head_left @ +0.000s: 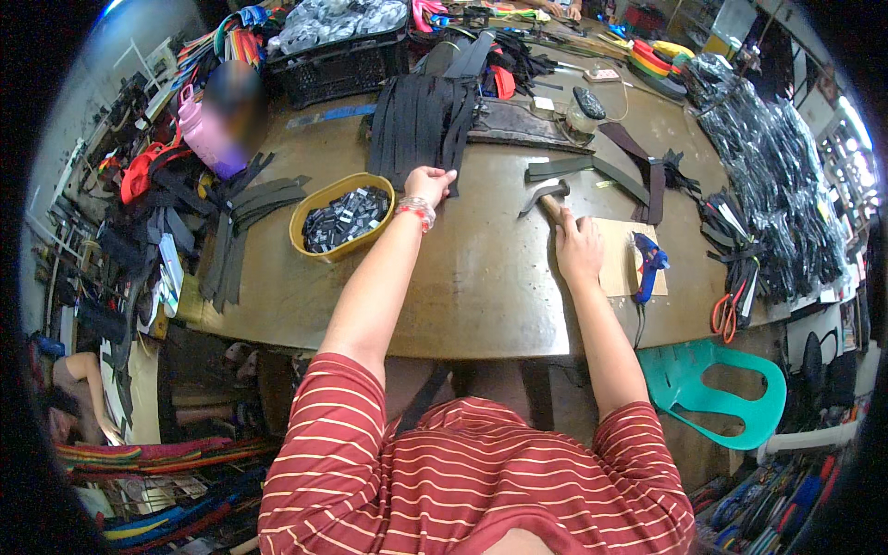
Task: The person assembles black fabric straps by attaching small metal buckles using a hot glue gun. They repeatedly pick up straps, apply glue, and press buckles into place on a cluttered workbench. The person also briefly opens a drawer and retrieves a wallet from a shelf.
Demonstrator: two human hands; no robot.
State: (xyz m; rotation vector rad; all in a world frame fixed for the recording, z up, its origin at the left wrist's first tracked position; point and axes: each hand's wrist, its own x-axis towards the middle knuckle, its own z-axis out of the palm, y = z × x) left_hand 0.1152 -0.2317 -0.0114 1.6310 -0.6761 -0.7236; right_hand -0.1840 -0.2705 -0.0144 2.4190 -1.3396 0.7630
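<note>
My left hand (433, 185) is closed at the near end of a pile of long black straps (418, 125), its thumb and fingers pressed together on a strap. A claw hammer (550, 205) lies with its head on the brown tabletop (444, 287), and my right hand (580, 245) is closed around its wooden handle. Beside my left wrist stands a yellow tub (305, 246) filled with small black plastic pieces (344, 222). Just right of my right hand, a blue glue gun (650, 264) rests on a piece of cardboard (614, 254).
A metal bar (527, 128) lies beyond my hands. Red-handled scissors (729, 314) sit near the right edge, by plastic-wrapped bundles (772, 176). A pink bottle (205, 134) and a black crate (338, 69) stand at far left. A green plastic chair (680, 370) is at lower right.
</note>
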